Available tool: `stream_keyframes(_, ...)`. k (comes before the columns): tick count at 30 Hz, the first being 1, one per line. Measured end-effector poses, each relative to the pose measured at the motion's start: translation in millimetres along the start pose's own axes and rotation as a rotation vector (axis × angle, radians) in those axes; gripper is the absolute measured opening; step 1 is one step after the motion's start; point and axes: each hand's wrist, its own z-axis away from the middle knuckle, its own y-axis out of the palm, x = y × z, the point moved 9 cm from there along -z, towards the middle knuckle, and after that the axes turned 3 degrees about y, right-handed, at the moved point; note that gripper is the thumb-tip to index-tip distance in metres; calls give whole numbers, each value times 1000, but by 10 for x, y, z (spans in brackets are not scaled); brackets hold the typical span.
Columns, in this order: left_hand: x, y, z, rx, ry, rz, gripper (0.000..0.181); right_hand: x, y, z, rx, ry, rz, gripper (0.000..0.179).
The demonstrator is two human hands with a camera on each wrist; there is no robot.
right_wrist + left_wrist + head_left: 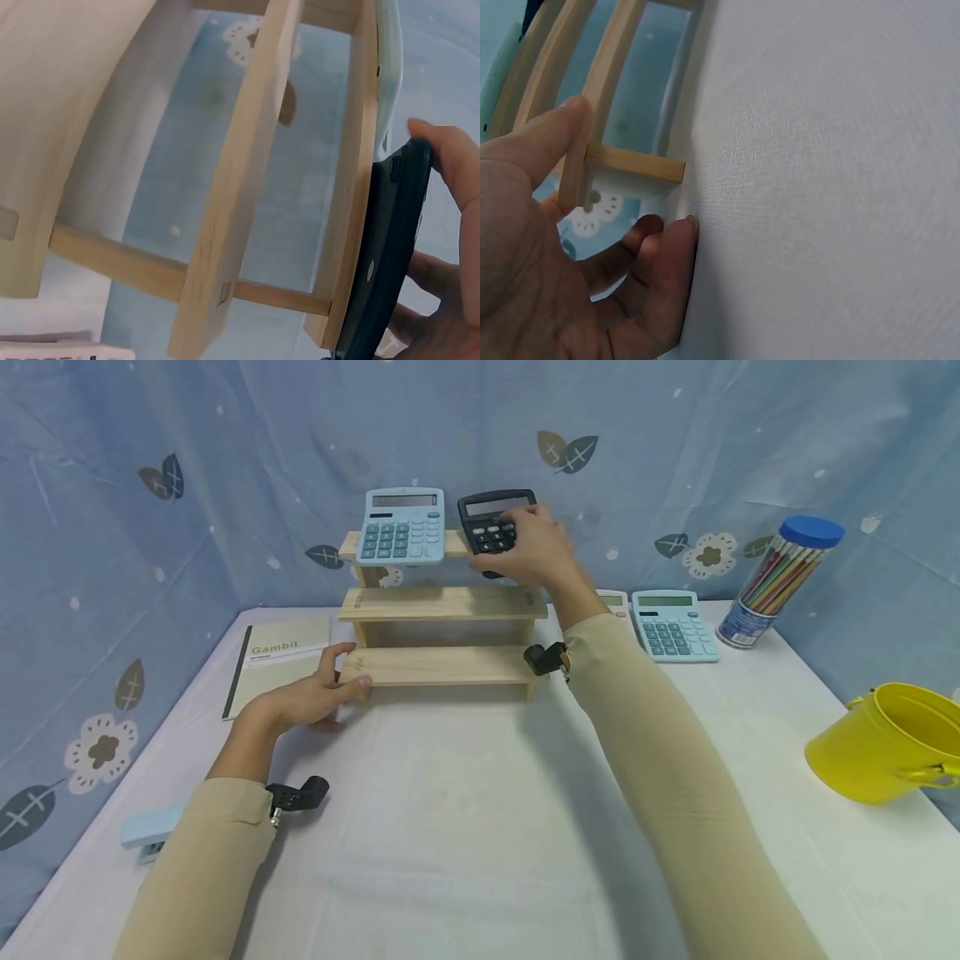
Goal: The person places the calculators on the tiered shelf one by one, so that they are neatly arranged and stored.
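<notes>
Blue cloth (420, 410) printed with leaves and flowers hangs behind a white table (450, 860), where a three-tier wooden rack (442, 603) stands. Up at the top tier's right end, the right hand (536, 547) grasps a black calculator (487, 532), slightly askew, between thumb and fingers. Just beside it, a blue calculator (402, 527) sits at the tier's left end. The left hand (303, 697) pinches the lowest tier's left end, thumb on its edge, other fingers bent below. Left of the rack lies a notebook (277, 660); a stapler (152, 827) is nearer the person. Rightward are a half-hidden pink calculator (615, 600), a second blue calculator (675, 627), a pencil jar (778, 581) and a yellow bucket (862, 752).
</notes>
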Motion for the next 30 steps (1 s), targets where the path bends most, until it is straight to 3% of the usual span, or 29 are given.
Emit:
stream_keyframes(6,17,33,-32,4,2,1,94,55,34,-44,34,-70,34,84)
stream_keyframes(11,24,34,-38,10,0,-4,95,67,50,-59,60,-75,10,74)
stream_keyframes(17,30,-21,-43,0,-2,-26,95,82,48,-80,44,-62,-36,77)
stream_keyframes(25,25,-28,-45,7,-3,-14,94,169,116,-131,25,-137,51,80)
stream_keyframes(30,30,-30,-28,14,-7,-9,92,143,150,-120,5,-119,-4,82)
